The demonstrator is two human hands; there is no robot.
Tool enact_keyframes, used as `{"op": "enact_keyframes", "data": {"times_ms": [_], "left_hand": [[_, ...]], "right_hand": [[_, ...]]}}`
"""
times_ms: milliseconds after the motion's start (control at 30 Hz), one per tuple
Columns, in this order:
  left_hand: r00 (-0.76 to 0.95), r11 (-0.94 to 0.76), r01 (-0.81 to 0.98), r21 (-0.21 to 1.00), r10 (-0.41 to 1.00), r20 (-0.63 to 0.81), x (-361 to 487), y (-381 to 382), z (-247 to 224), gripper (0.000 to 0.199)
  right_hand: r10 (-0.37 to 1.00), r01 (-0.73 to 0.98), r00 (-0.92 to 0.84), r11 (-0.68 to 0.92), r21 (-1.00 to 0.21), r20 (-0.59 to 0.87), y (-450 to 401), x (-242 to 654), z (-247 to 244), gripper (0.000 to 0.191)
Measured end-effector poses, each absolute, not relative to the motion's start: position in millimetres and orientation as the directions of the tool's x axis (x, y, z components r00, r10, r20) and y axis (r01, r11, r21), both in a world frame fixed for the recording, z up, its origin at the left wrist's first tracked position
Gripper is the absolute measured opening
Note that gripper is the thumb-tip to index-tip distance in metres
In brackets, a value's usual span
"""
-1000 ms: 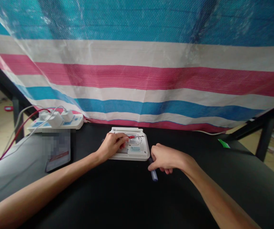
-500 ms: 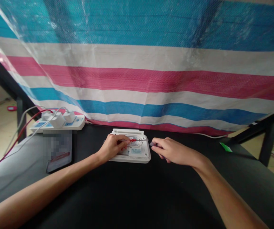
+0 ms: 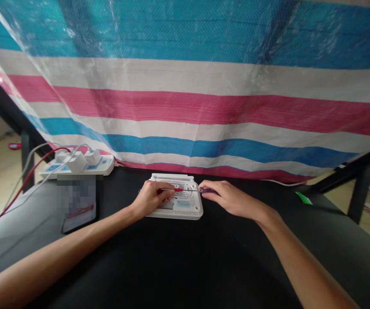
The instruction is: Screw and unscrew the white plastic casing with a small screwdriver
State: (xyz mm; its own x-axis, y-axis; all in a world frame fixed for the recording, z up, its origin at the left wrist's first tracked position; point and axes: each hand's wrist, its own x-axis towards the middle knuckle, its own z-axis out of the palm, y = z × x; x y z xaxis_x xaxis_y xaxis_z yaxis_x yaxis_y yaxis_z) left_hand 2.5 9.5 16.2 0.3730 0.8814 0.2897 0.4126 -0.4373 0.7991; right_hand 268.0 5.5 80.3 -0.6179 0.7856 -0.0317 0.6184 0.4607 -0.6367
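The white device [image 3: 178, 201] lies at the centre of the frame on the black table [image 3: 185, 266]. Your left hand [image 3: 152, 198] pins a red-handled tool [image 3: 175, 189] on it; your right hand [image 3: 226, 198] grasps a dark-tipped tool [image 3: 201, 190] at its right edge. The casing looks closed; the work appears barely begun. A power strip [image 3: 78, 165] sits left.

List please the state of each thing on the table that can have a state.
White device: flat on the table, underside up.
Screwdriver: lying level over the device, gripped by right hand.
Left hand: resting on the device.
Power strip: plugs inserted.
Phone: lying flat.
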Motion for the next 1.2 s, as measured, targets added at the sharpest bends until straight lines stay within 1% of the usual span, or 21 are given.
{"op": "enact_keyframes", "data": {"times_ms": [200, 367, 500, 700, 833, 1000, 1200], "left_hand": [[0.367, -0.427, 0.415, 0.803, 0.887, 0.282, 3, 8, 19, 0.025], [0.372, -0.434, 0.404, 0.805, 0.882, 0.289, 3, 8, 19, 0.025], [0.377, -0.441, 0.391, 0.808, 0.878, 0.297, 3, 8, 19, 0.026], [0.383, -0.432, 0.397, 0.81, 0.88, 0.281, 3, 9, 17, 0.024], [0.381, -0.434, 0.406, 0.804, 0.88, 0.283, 3, 8, 17, 0.023], [0.39, -0.472, 0.402, 0.785, 0.863, 0.32, 4, 7, 18, 0.023], [0.44, -0.552, 0.394, 0.735, 0.815, 0.376, 3, 6, 18, 0.022]], "right_hand": [[0.774, 0.584, -0.633, 0.458, -0.67, -0.023, 6, 266, 80, 0.024], [0.758, 0.561, -0.649, 0.422, -0.712, -0.063, 5, 266, 80, 0.024], [0.751, 0.56, -0.655, 0.416, -0.717, -0.076, 3, 265, 81, 0.024], [0.785, 0.629, -0.618, 0.457, -0.629, -0.048, 3, 265, 83, 0.023], [0.818, 0.666, -0.575, 0.474, -0.577, 0.008, 2, 263, 82, 0.023], [0.823, 0.669, -0.563, 0.507, -0.544, 0.075, -1, 257, 80, 0.021], [0.812, 0.664, -0.571, 0.543, -0.514, 0.121, -5, 244, 75, 0.021]]}}
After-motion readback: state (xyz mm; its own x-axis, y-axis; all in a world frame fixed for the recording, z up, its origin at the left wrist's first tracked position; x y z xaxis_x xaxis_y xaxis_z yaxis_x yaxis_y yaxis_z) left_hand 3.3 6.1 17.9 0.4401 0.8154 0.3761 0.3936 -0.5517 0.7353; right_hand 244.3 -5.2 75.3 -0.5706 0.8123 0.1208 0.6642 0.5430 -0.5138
